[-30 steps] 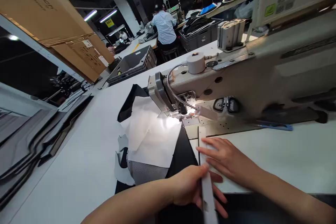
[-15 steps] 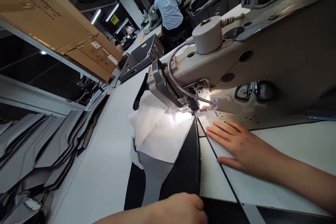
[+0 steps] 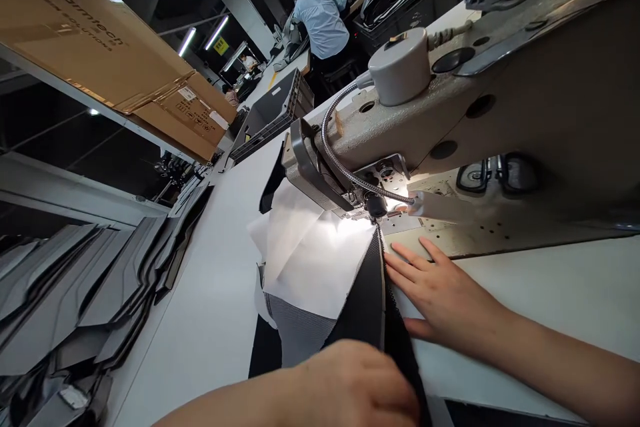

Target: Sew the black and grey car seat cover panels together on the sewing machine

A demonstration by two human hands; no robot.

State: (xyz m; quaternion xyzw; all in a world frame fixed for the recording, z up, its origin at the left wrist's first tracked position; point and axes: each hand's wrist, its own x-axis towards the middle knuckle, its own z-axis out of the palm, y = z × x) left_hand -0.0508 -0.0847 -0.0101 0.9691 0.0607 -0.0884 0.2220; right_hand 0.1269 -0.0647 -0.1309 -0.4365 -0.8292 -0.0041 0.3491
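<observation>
A black fabric piece [image 3: 363, 293] with a white lining sheet [image 3: 313, 260] on it lies under the needle of an industrial sewing machine [image 3: 450, 113]. My right hand [image 3: 443, 293] rests flat on the table, fingers stretched out, pressing the fabric's right edge just in front of the presser foot [image 3: 376, 208]. My left hand [image 3: 357, 387] sits at the bottom of the view with its fingers curled over the near end of the black fabric; its fingertips are hidden. The machine lamp lights the white sheet.
Stacks of grey cut panels [image 3: 85, 293] lie at the left edge of the white table [image 3: 210, 293]. Cardboard boxes [image 3: 100, 47] sit on a shelf above them. A grey crate [image 3: 273, 113] stands farther back. Another person in a light shirt [image 3: 320, 10] works at a distant table.
The view has drawn closer to the machine. My right hand slid toward the needle along the fabric edge. My left hand rose over the near end of the black fabric, which has shifted right.
</observation>
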